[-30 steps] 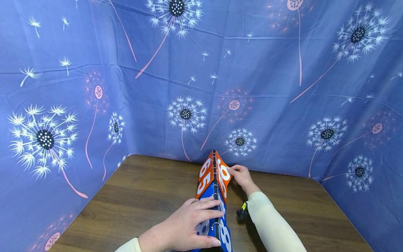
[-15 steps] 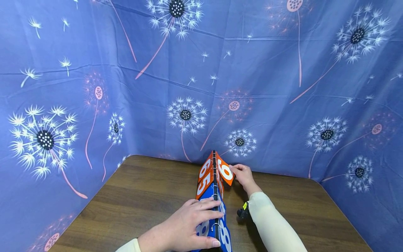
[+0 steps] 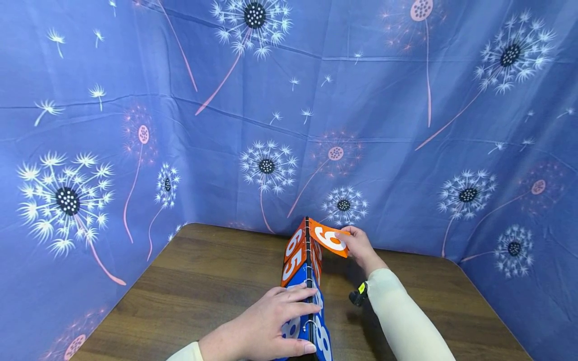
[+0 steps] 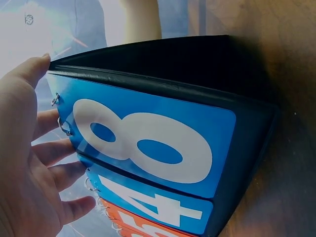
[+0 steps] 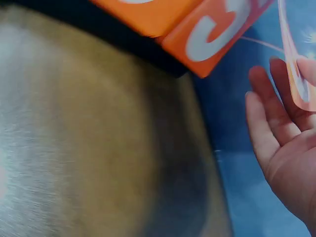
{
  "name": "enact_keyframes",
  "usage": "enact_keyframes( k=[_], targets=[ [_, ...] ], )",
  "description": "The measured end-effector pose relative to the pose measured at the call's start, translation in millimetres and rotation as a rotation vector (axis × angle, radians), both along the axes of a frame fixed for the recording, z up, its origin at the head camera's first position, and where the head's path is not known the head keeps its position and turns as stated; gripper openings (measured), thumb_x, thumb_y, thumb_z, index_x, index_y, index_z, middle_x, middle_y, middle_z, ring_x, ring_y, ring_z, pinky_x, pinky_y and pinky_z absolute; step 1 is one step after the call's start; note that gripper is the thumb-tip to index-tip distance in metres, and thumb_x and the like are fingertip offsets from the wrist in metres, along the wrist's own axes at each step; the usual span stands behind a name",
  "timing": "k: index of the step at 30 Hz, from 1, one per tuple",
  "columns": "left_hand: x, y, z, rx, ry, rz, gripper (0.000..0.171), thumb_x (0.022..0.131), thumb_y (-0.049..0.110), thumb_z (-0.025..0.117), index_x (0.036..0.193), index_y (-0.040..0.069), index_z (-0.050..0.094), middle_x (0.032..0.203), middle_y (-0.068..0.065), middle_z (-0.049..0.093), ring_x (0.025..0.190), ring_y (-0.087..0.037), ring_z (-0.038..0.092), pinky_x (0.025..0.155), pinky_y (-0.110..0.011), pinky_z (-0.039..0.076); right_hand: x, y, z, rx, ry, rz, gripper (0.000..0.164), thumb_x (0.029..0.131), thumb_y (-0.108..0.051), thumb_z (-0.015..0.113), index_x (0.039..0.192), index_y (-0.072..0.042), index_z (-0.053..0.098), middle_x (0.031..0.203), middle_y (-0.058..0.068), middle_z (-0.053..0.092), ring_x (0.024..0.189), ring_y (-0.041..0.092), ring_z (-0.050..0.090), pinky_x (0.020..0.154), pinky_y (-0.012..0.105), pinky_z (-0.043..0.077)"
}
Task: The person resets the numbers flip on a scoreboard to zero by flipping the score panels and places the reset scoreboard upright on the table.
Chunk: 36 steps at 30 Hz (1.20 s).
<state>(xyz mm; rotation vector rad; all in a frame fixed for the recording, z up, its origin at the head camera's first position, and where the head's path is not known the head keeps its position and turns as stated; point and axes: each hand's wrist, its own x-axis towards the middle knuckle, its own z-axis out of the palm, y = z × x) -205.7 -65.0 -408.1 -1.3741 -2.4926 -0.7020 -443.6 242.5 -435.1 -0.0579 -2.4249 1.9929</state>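
Observation:
A tabletop flip scoreboard (image 3: 309,296) stands like a tent, its ringed spine running away from me. My left hand (image 3: 268,321) rests across the near end of the spine, fingers lying over the ridge. In the left wrist view its thumb touches the top corner, beside a blue card with a white 8 (image 4: 143,138) and a blue 4 card (image 4: 158,202). At the far end, my right hand (image 3: 361,249) pinches the outer edge of an orange number card (image 3: 328,237), lifted out to the right on its rings. Other orange cards (image 5: 212,39) hang below it.
The scoreboard stands on a brown wood-grain table (image 3: 198,286). A blue cloth with dandelion prints (image 3: 388,100) hangs behind the table and along both sides. A small black device (image 3: 358,295) sits at the right wrist.
My right hand has moved right and slightly up, swinging the orange number card from hanging against the scoreboard's right face to nearly level. The left hand stays in place.

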Motion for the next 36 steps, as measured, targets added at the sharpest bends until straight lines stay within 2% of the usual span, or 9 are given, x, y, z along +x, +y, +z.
enact_keyframes(
  k=[3,6,11,15,19,25,27,30,36],
  targets=[
    [-0.7,0,-0.9,0.008,0.041,-0.003,0.056,0.100,0.065,0.050,0.149,0.039,0.051,0.164,0.012,0.039,0.153,-0.023,0.040,0.114,-0.054,0.043,1.8,4,15.3,-0.045,0.001,0.000,0.017,0.097,-0.024,0.072,0.106,-0.009,0.067,0.083,-0.006,0.069,0.062,0.008,0.064,0.051,0.023,0.052],
    [-1.5,-1,-2.0,0.016,0.067,-0.003,0.056,0.101,0.064,0.050,0.150,0.037,0.051,0.164,0.010,0.040,0.153,-0.023,0.041,0.114,-0.054,0.043,5.1,7,31.0,-0.097,-0.008,0.027,0.029,0.100,-0.023,0.067,0.122,-0.003,0.065,0.085,-0.007,0.071,0.069,0.008,0.070,0.059,0.025,0.060],
    [-3.7,-1,-4.1,0.030,0.043,-0.005,0.055,0.101,0.062,0.051,0.151,0.038,0.050,0.165,0.011,0.039,0.153,-0.023,0.040,0.115,-0.052,0.043,9.1,12,53.9,-0.182,-0.032,0.078,0.051,0.105,-0.021,0.059,0.147,0.003,0.048,0.096,0.000,0.071,0.077,0.013,0.074,0.069,0.033,0.065],
    [-5.1,0,-6.4,0.049,0.057,-0.010,0.055,0.101,0.061,0.052,0.150,0.037,0.051,0.164,0.010,0.040,0.152,-0.024,0.042,0.114,-0.051,0.044,10.5,10,71.6,-0.210,-0.033,0.091,0.055,0.106,-0.020,0.054,0.155,-0.001,0.041,0.119,0.013,0.065,0.080,0.015,0.075,0.074,0.035,0.065],
    [-5.8,0,-7.7,0.061,0.085,-0.013,0.055,0.101,0.060,0.054,0.150,0.034,0.053,0.163,0.008,0.042,0.151,-0.025,0.043,0.114,-0.050,0.044,11.1,1,91.0,-0.211,-0.006,0.125,0.056,0.106,-0.023,0.052,0.158,-0.005,0.039,0.143,0.024,0.052,0.082,0.016,0.076,0.076,0.034,0.065],
    [-7.7,1,-7.4,0.068,0.053,-0.021,0.057,0.100,0.061,0.054,0.151,0.035,0.051,0.164,0.009,0.040,0.154,-0.024,0.039,0.115,-0.052,0.043,13.9,-21,118.2,-0.230,0.051,0.196,0.063,0.106,-0.025,0.054,0.162,-0.008,0.032,0.154,0.027,0.043,0.087,0.016,0.077,0.078,0.034,0.065],
    [-8.3,1,-7.9,0.066,0.072,-0.025,0.056,0.101,0.060,0.053,0.151,0.035,0.051,0.164,0.008,0.041,0.153,-0.026,0.041,0.114,-0.053,0.045,14.8,-29,125.0,-0.206,0.071,0.220,0.064,0.105,-0.025,0.055,0.162,-0.010,0.031,0.155,0.027,0.043,0.093,0.018,0.076,0.080,0.034,0.064],
    [-8.2,1,-8.3,0.076,0.056,-0.039,0.053,0.101,0.059,0.054,0.149,0.036,0.053,0.164,0.008,0.041,0.153,-0.027,0.040,0.114,-0.054,0.044,16.0,-41,132.6,-0.129,0.110,0.244,0.063,0.104,-0.025,0.054,0.162,-0.012,0.033,0.156,0.024,0.044,0.107,0.025,0.072,0.083,0.035,0.064],
    [-7.9,1,-9.7,0.086,0.063,-0.058,0.045,0.103,0.054,0.055,0.144,0.038,0.059,0.162,0.006,0.045,0.152,-0.031,0.041,0.115,-0.055,0.044,13.3,-64,135.6,0.070,0.240,0.278,0.062,0.100,-0.016,0.055,0.160,-0.011,0.038,0.150,0.026,0.052,0.125,0.043,0.062,0.085,0.036,0.064]
  ],
)
